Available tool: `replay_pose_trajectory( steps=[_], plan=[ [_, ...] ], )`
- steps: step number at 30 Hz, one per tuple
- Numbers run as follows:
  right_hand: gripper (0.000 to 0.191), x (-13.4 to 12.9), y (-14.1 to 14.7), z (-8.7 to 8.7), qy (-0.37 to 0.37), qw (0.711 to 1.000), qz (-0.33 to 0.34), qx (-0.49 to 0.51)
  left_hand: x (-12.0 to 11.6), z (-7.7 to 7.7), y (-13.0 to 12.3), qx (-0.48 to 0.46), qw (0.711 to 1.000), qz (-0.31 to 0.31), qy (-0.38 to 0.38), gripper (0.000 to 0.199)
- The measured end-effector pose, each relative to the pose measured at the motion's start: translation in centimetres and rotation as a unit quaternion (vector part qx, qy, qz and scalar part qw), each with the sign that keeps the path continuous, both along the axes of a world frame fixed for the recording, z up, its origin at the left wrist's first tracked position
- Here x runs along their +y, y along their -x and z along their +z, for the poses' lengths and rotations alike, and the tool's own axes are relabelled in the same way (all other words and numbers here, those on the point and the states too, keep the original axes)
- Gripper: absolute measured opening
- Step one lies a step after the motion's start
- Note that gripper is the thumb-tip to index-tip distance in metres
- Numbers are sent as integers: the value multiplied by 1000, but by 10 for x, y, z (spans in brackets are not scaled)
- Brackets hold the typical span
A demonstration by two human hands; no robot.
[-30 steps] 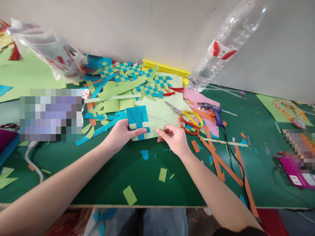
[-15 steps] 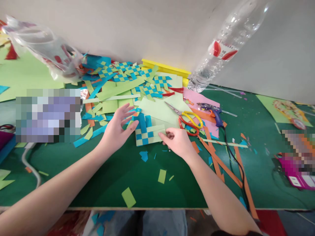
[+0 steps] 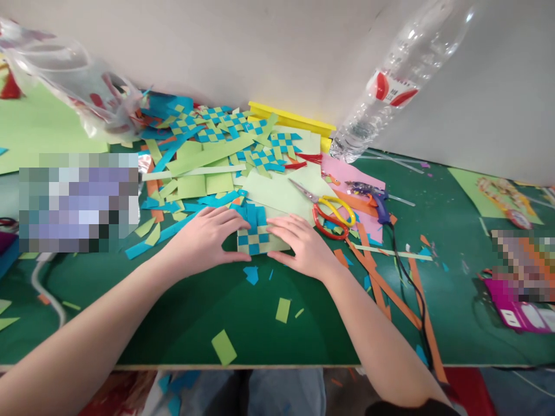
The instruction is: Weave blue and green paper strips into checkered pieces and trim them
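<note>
**Left hand [image 3: 197, 242] and right hand [image 3: 306, 245] frame a small woven paper [image 3: 255, 238] beside the scissors [image 3: 319, 202]**

The woven paper, blue and pale green in a check, lies on the green table [image 3: 260, 341], left of the scissors and nearer the person. The left hand is at its left side, thumb well apart from the curved fingers and near the lower edge. The right hand, closer to the scissors, is half open too, its fingertips over the paper's right part and its thumb at the lower edge. Neither hand visibly pinches the paper; whether they press on it cannot be told.

Behind the scissors and to their right is a clear plastic bottle [image 3: 420, 55]. Its label [image 3: 392, 89] is white with red shapes and small dark characters, too small to read. Whether the bottle holds liquid is unclear. Far to the left of the scissors and further back, a clear cup [image 3: 71, 72] with red marks sits inside a see-through plastic bag [image 3: 104, 124]; the cup's contents cannot be made out. Well to the right of the scissors is a magenta object [image 3: 496, 297] with a white patch, its markings illegible. Just right of the scissors lies a glue gun [image 3: 381, 208]; behind them, to the left, are more checked woven pieces [image 3: 263, 159].
</note>
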State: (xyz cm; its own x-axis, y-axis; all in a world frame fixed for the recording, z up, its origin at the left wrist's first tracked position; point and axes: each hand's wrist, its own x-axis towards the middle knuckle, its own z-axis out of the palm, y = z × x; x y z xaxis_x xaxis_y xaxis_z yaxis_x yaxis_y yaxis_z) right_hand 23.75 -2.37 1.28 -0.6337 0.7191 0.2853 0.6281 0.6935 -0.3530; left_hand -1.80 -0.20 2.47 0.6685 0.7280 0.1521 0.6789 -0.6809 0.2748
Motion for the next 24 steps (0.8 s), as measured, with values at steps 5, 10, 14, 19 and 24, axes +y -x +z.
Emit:
replay_pose_trajectory(
  steps=[5, 10, 14, 19, 24],
  plan=[
    [44, 0, 0, -1, 3, 1000, 6, 0, 0, 3, -1, 18, 999, -35, 31, 41],
    [48, 1, -2, -1, -11, 1000, -5, 15, -2, -1, -5, -4, 999, -50, 21, 35],
    [43, 2, -3, -3, -17, 999, -17, 27, -3, -1, -4, -27, 999, -40, -4, 38],
    [38, 4, -4, -4, -21, 999, -19, 29, -1, 0, 1, -25, 999, -8, -22, 39],
    [40, 3, -3, -5, -8, 1000, -9, 18, -1, -2, 2, 17, 1000, 21, -14, 55]
  ],
)
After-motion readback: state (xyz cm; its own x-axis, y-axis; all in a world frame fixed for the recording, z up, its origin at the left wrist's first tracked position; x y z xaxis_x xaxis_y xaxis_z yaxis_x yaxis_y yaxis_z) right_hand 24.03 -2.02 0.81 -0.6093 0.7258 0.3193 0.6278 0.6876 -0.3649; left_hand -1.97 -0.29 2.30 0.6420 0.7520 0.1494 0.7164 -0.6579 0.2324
